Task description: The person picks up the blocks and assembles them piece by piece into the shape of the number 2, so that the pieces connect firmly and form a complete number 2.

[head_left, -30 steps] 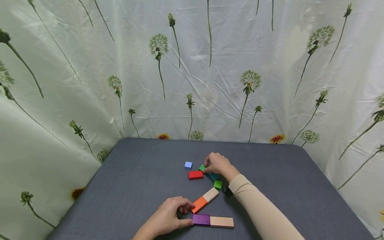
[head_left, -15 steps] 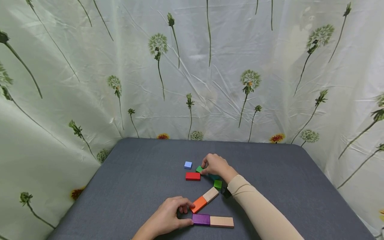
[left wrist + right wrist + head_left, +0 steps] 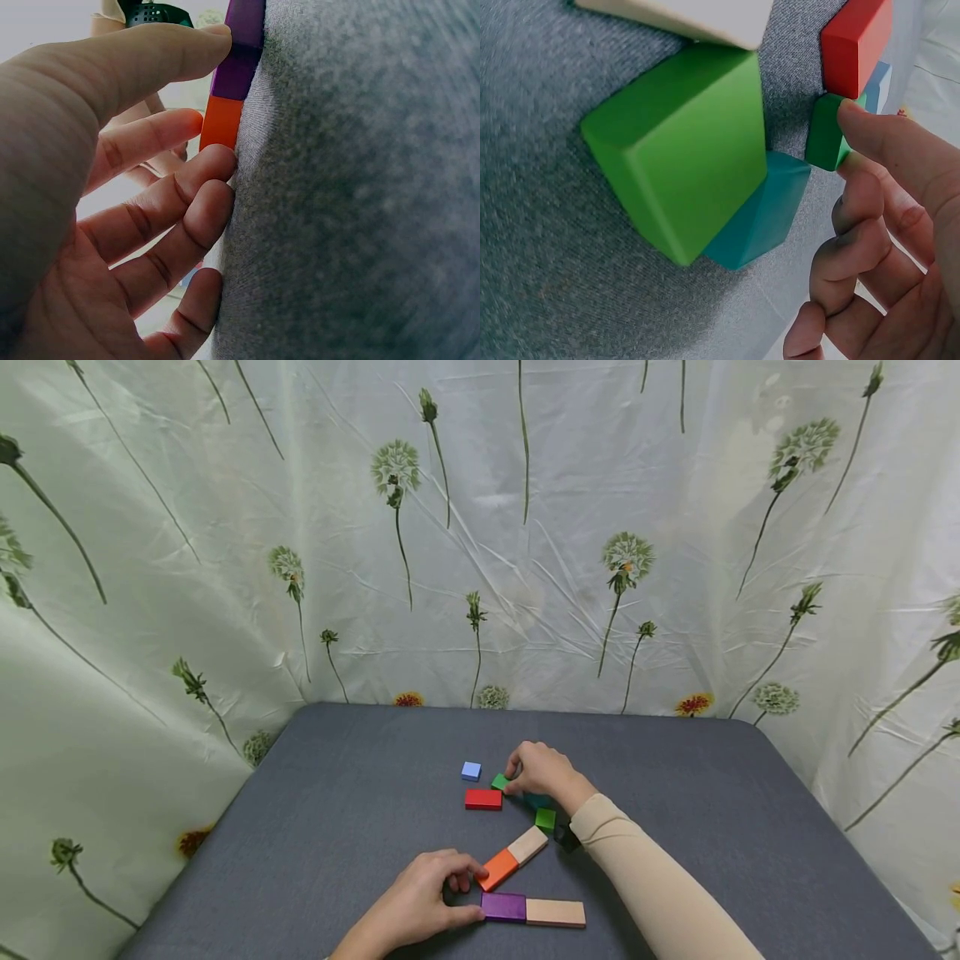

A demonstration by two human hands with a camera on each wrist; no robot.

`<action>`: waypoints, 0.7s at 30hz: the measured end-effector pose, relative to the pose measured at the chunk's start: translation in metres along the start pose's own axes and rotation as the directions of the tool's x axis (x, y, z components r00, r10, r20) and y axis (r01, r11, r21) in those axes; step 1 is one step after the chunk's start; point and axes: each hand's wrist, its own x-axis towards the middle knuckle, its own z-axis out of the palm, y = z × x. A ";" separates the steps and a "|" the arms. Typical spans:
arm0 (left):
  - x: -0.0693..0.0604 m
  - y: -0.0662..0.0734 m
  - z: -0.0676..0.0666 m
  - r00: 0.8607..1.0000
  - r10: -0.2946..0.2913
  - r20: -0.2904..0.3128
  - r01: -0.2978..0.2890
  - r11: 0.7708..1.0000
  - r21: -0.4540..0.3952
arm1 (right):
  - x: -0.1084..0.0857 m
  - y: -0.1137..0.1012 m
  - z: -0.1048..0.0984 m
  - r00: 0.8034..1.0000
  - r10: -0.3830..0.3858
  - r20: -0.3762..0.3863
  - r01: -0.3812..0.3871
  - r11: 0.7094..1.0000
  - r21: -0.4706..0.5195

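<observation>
My left hand (image 3: pixel 426 897) rests at the near blocks. Its thumb touches the end of a purple block (image 3: pixel 503 907) and its index finger touches an orange block (image 3: pixel 498 870); the other fingers bend loosely, as the left wrist view shows. Farther back, my right hand (image 3: pixel 546 772) pinches a small dark-green block (image 3: pixel 826 133) between thumb and index finger. That block sits against the corner of a red block (image 3: pixel 483 799). Beneath the right hand lies a teal block (image 3: pixel 769 206), partly hidden in the head view, touching a bright green block (image 3: pixel 545 820).
A small blue block (image 3: pixel 471 771) stands behind the red one. One pale wood block (image 3: pixel 528 845) continues the orange block, and another pale block (image 3: pixel 555 912) continues the purple. All lie on a grey table (image 3: pixel 337 802) before a flowered curtain (image 3: pixel 525 560).
My right hand has shifted slightly left with the dark-green block, and the red block has slid slightly left too. The left hand has stayed in place.
</observation>
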 end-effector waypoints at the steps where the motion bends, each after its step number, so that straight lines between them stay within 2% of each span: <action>1: 0.000 0.000 0.000 1.000 0.002 -0.001 -0.002 1.000 0.000 | 0.000 0.001 -0.001 1.000 -0.002 0.001 0.002 1.000 0.000; 21: -0.001 0.000 0.000 1.000 -0.010 0.004 0.010 1.000 0.002 | -0.005 0.008 -0.009 0.999 0.006 0.032 -0.006 1.000 0.009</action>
